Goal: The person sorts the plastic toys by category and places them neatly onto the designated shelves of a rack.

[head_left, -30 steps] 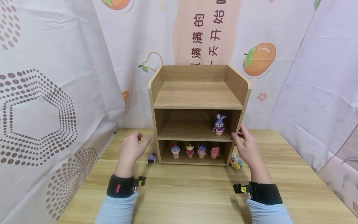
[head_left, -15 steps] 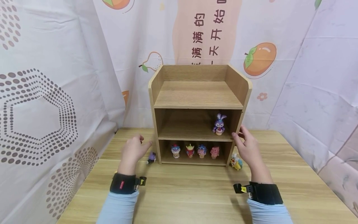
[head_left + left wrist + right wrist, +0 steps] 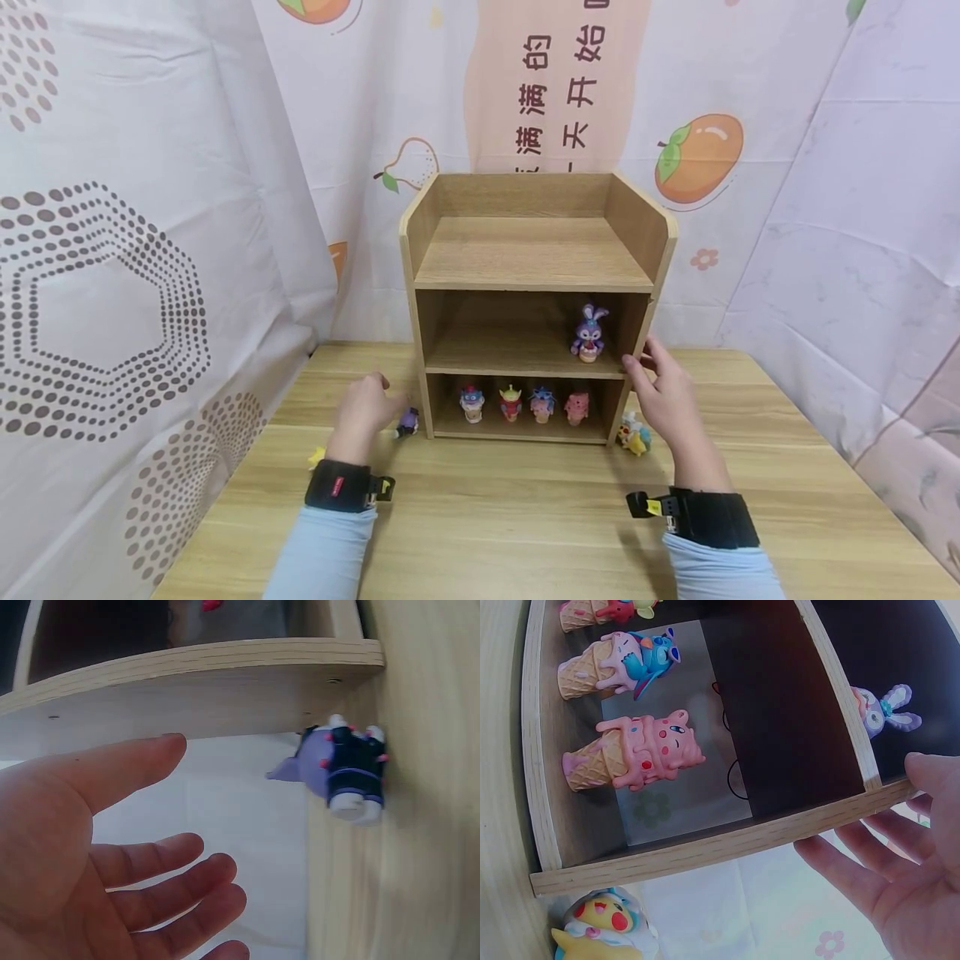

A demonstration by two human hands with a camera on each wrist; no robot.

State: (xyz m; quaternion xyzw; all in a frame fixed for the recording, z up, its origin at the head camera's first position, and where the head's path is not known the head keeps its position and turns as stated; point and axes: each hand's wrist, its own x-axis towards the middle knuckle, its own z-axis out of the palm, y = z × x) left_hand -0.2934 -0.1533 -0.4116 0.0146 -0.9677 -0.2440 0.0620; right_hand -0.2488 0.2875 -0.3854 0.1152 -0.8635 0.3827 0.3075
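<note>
A wooden shelf [image 3: 532, 254] stands upright on the table. My right hand [image 3: 667, 396] holds its right side panel, the thumb at the front edge and the fingers along the outside. To the shelf's left, my left hand [image 3: 366, 414] reaches down with fingers spread and nothing in them. Close to those fingers a purple figurine [image 3: 352, 772] in dark clothes lies on the table beside the left panel. A purple rabbit figurine [image 3: 588, 335] occupies the middle tier's right end. Several ice-cream-cone figurines stand in a row below, including a pink one [image 3: 656, 750].
A yellow Pikachu figurine [image 3: 604, 922] in a white and blue hood sits against the shelf's right side. Something small and yellow [image 3: 317, 457] shows beside my left wrist. Printed curtains [image 3: 360, 100] hang behind the wooden table [image 3: 495, 517] and along its sides.
My left hand has moved down and slightly right, closer to the purple figurine, and the small yellow thing by the wrist has come into sight. The right hand stays on the shelf.
</note>
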